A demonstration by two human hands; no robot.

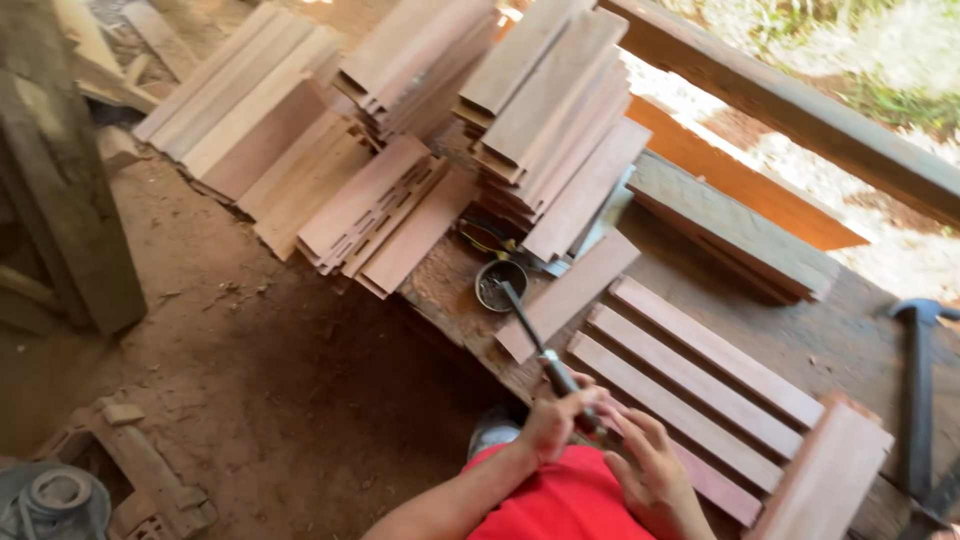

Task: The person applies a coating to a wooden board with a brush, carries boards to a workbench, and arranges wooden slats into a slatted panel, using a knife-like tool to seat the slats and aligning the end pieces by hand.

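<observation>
your left hand (556,420) is closing its fingers around the handle of a long dark tool (540,350), and your right hand (650,470) is pressing curled fingers against the same handle from the other side. the tool is pointing away from you, its tip resting in or just above a small round tin (499,283) on the workbench (800,340); you cannot tell which. reddish wooden slats (690,385) are lying side by side next to your hands, stacks of boards (540,120) are sitting beyond the tin, and a hammer (918,390) is lying well apart on the right.
</observation>
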